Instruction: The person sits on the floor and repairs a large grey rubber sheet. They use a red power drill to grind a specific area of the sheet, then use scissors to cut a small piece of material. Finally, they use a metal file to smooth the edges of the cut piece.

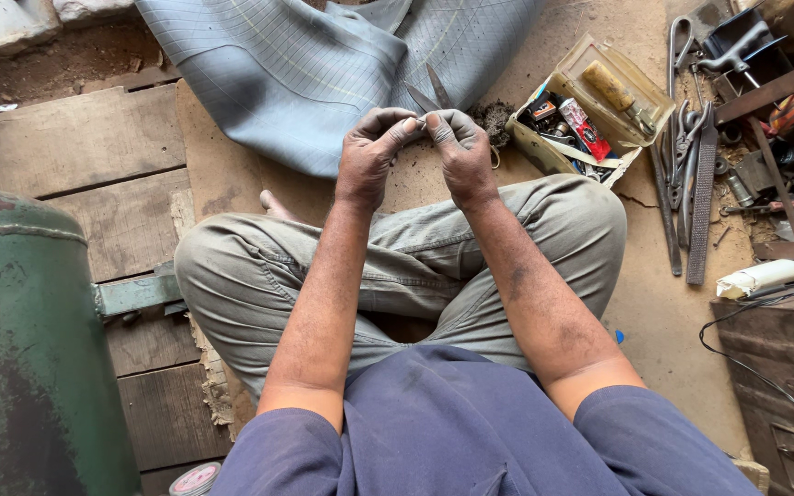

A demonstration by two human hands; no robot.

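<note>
the left hand [371, 147] and the right hand [459, 149] are held close together above the crossed legs [415, 262], fingertips nearly meeting at the 12 o'clock side of the lap. a small pale piece [420, 120] is pinched between the fingertips of both hands; each grip is clenched on it, though what the piece is cannot be told. the scissors [430, 92] are seen just beyond the knuckles at 12 o'clock, blades pointing up and away; whether they are held or lie on the floor cannot be told.

behind the hands, the grey rubber sheet [296, 73] is spread over the floor, its lower edge lying close to the left hand. at 2 o'clock an open cardboard box [544, 147] of small items is set, its near corner just beside the right knee. a wooden-handled tool [610, 87] lies in the box lid. further at 3 o'clock a row of metal tools [686, 174] is laid along the dirt floor [663, 321].

at 9 o'clock a green metal tank [20, 340] is stood against the wooden planks [94, 156], near the left knee. open floor is left between the right knee and the tool row.
</note>
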